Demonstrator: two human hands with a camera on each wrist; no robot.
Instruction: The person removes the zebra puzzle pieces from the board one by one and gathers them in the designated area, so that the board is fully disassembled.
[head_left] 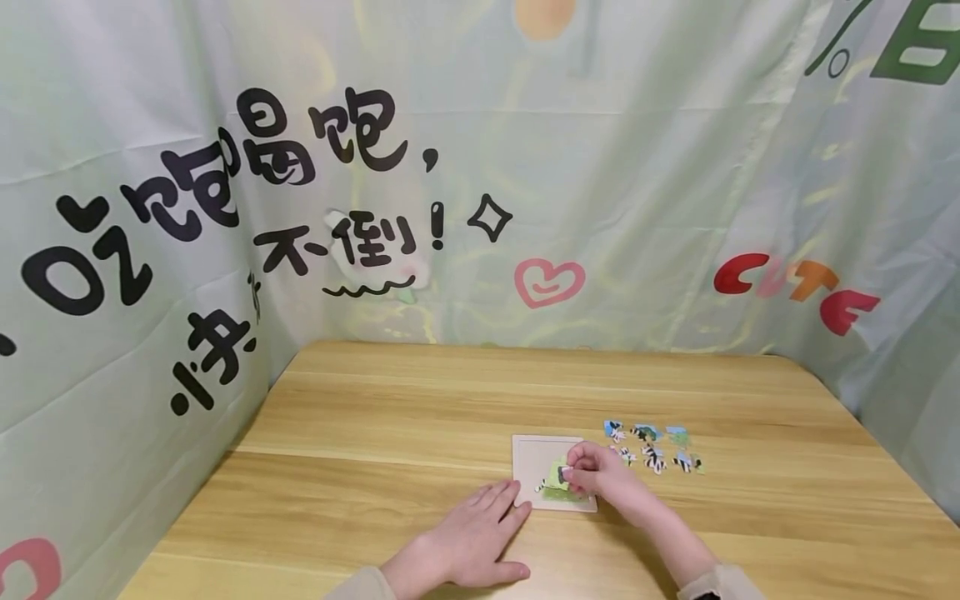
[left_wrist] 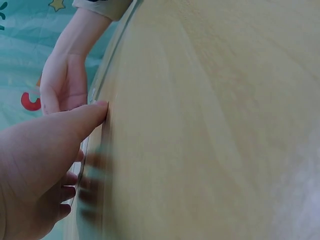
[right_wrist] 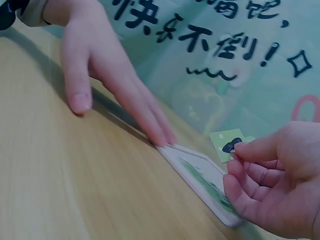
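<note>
A square, pale puzzle tray (head_left: pixel 531 455) lies on the table with some green puzzle pieces (head_left: pixel 557 495) fitted in its lower right part. Above that part, my right hand (head_left: pixel 603 479) pinches a green puzzle piece (right_wrist: pixel 225 145) with a black shape on it between thumb and forefinger. The piece is held tilted up over the tray. My left hand (head_left: pixel 483 533) lies flat, fingers straight, its fingertips at the tray's lower left edge and its thumb spread out on the tabletop. In the left wrist view, the left fingers hide the tray.
Several loose puzzle pieces (head_left: pixel 654 458) with blue, green and black-and-white prints lie in two rough rows right of the tray. The wooden table (head_left: pixel 360 425) reaches back to a printed cloth (head_left: pixel 465 333) that hangs behind it and along both sides.
</note>
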